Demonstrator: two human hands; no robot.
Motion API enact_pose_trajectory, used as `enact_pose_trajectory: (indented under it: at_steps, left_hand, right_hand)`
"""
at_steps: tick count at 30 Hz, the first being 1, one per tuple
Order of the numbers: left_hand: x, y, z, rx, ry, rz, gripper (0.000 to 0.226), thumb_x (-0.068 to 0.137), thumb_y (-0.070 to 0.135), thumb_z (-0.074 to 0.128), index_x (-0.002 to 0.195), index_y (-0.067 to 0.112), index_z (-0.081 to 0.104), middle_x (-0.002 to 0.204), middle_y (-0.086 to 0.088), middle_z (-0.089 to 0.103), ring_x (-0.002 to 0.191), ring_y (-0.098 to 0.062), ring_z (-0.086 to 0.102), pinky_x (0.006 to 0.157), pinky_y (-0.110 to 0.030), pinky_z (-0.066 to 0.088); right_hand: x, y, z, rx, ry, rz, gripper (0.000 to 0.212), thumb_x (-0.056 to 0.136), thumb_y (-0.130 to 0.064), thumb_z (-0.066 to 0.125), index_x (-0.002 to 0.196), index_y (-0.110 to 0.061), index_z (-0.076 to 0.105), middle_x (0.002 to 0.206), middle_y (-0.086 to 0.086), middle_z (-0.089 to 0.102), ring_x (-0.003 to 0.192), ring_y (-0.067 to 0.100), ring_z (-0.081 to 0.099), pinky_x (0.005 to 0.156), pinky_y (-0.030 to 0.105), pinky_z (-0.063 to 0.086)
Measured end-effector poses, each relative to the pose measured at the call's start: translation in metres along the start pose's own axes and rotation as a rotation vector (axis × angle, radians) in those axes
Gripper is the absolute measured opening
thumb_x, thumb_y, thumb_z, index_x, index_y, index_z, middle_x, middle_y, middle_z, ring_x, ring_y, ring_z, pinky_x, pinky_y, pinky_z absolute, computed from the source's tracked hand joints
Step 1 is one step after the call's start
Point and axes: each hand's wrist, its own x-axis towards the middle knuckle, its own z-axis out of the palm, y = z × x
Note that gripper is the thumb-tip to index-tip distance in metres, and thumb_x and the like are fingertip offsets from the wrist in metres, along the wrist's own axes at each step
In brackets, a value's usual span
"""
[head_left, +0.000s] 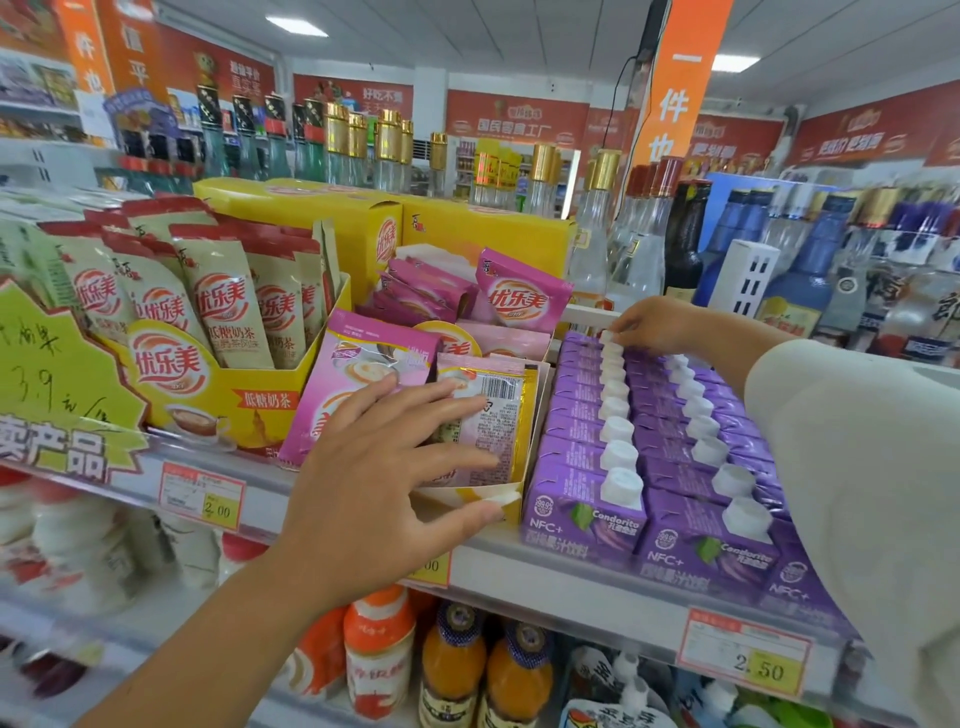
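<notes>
My left hand (384, 478) reaches with spread, nearly straight fingers to the pink milk tea sachets (483, 410) standing in an open display box (498, 496) on the shelf; the fingers lie against the front sachets and the thumb touches the box's front rim. My right hand (657, 325), in a white sleeve, rests at the back of the rows of purple juice cartons (587, 512), its fingertips on a white cap of a rear carton. Whether it pinches the cap is unclear.
A yellow box of beige milk tea sachets (218, 395) stands to the left. Glass liquor bottles (597, 249) line the back of the shelf. Price tags (748, 660) run along the shelf edge. Orange drink bottles (452, 670) fill the shelf below.
</notes>
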Motion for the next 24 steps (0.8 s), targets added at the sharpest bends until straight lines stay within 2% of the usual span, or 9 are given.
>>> enact_pose_trajectory:
  at_steps: [7,11,12,14,16,17,20,22,24]
  left_hand:
    - [-0.001,0.0,0.001,0.007,0.019,-0.004,0.035,0.084,0.068,0.055,0.105,0.047,0.071,0.14,0.023,0.051,0.138,0.001,0.037,0.12,-0.033,0.016]
    - [0.001,0.0,0.0,-0.014,0.033,-0.006,0.038,0.082,0.069,0.055,0.107,0.045,0.071,0.139,0.022,0.053,0.137,0.002,0.038,0.12,-0.031,0.014]
    - [0.001,0.0,-0.001,-0.02,0.027,-0.008,0.04,0.081,0.07,0.056,0.109,0.044,0.071,0.139,0.022,0.053,0.137,0.002,0.038,0.12,-0.031,0.014]
    - [0.001,-0.001,-0.001,-0.016,0.015,-0.008,0.045,0.08,0.072,0.055,0.113,0.044,0.069,0.139,0.023,0.052,0.137,0.003,0.038,0.12,-0.032,0.015]
    - [0.002,-0.001,-0.002,-0.046,0.023,-0.015,0.051,0.078,0.076,0.054,0.115,0.043,0.067,0.14,0.024,0.052,0.136,0.006,0.037,0.12,-0.032,0.016]
    - [0.002,0.0,-0.003,-0.088,0.044,-0.028,0.055,0.077,0.078,0.052,0.116,0.042,0.067,0.139,0.025,0.052,0.135,0.008,0.036,0.12,-0.029,0.016]
    - [0.002,0.005,-0.011,-0.213,0.164,-0.084,0.06,0.079,0.075,0.052,0.12,0.034,0.067,0.135,0.023,0.055,0.133,0.01,0.038,0.115,-0.017,0.02]
    - [-0.001,0.014,-0.017,-0.252,0.244,-0.138,0.051,0.084,0.066,0.055,0.123,0.034,0.065,0.132,0.026,0.056,0.13,0.009,0.042,0.112,-0.018,0.029]
    - [-0.009,0.028,-0.022,-0.319,0.285,-0.203,0.041,0.087,0.06,0.052,0.122,0.041,0.061,0.125,0.034,0.055,0.125,0.011,0.044,0.105,-0.016,0.034]
  right_hand:
    - [-0.004,-0.007,0.004,-0.081,0.022,-0.001,0.029,0.099,-0.024,0.054,0.123,-0.01,0.062,0.12,0.013,0.059,0.097,0.021,0.049,0.083,0.027,0.036]
    - [-0.015,-0.013,0.007,-0.069,0.083,-0.007,0.031,0.102,-0.025,0.046,0.124,-0.005,0.058,0.122,0.017,0.058,0.109,0.03,0.053,0.083,0.029,0.036]
    - [-0.017,-0.014,0.007,-0.029,0.12,-0.01,0.031,0.102,-0.023,0.045,0.122,-0.003,0.057,0.118,0.02,0.059,0.106,0.032,0.055,0.081,0.031,0.037]
    - [-0.022,-0.018,0.004,0.081,0.216,-0.028,0.024,0.101,-0.018,0.044,0.112,0.001,0.055,0.1,0.022,0.06,0.085,0.03,0.054,0.069,0.033,0.039]
    - [-0.031,-0.025,-0.002,0.189,0.318,-0.043,0.015,0.1,-0.015,0.041,0.092,-0.006,0.05,0.08,0.013,0.051,0.069,0.023,0.046,0.063,0.033,0.038]
    - [-0.036,-0.029,-0.007,0.233,0.378,-0.054,0.017,0.1,-0.016,0.041,0.085,-0.01,0.046,0.078,0.009,0.047,0.067,0.022,0.043,0.066,0.034,0.037]
    - [-0.063,-0.047,-0.018,0.429,0.579,-0.076,0.015,0.1,-0.018,0.039,0.088,-0.011,0.046,0.081,0.005,0.046,0.064,0.016,0.041,0.073,0.034,0.039]
    - [-0.095,-0.061,-0.016,0.62,0.689,-0.112,0.011,0.1,-0.017,0.038,0.094,-0.01,0.043,0.074,0.001,0.04,0.059,0.012,0.038,0.062,0.035,0.045]
    - [-0.14,-0.072,-0.004,0.745,0.831,-0.156,0.009,0.101,-0.017,0.038,0.096,-0.011,0.041,0.072,-0.003,0.038,0.055,0.003,0.038,0.051,0.017,0.038]
